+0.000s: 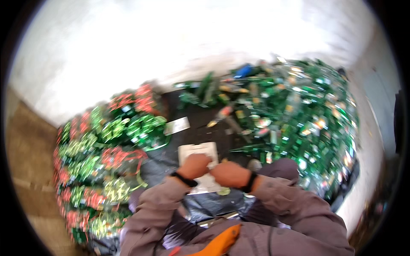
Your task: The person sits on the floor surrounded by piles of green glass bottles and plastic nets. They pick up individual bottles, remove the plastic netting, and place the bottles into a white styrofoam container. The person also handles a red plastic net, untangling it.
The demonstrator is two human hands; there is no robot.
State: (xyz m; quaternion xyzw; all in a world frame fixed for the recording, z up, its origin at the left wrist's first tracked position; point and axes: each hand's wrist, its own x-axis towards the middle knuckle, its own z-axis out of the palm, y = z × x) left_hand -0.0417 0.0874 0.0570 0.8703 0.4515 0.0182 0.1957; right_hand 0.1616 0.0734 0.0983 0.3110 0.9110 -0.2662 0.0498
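My left hand and my right hand are close together over a pale, flat board between my knees. Both look closed, knuckles upward. Whatever lies between their fingers is hidden and blurred. A small yellow-green round piece sits at the board's near right corner, below my right hand. Dark bands circle both wrists. Beyond the board, to the left, a white card-like piece rests on the dark sheet.
On the right rises a large heap of green bottles, with a blue item at its far edge. Green bundles with red and light-green strips are stacked at left. A white wall stands behind. Something orange lies at my lap.
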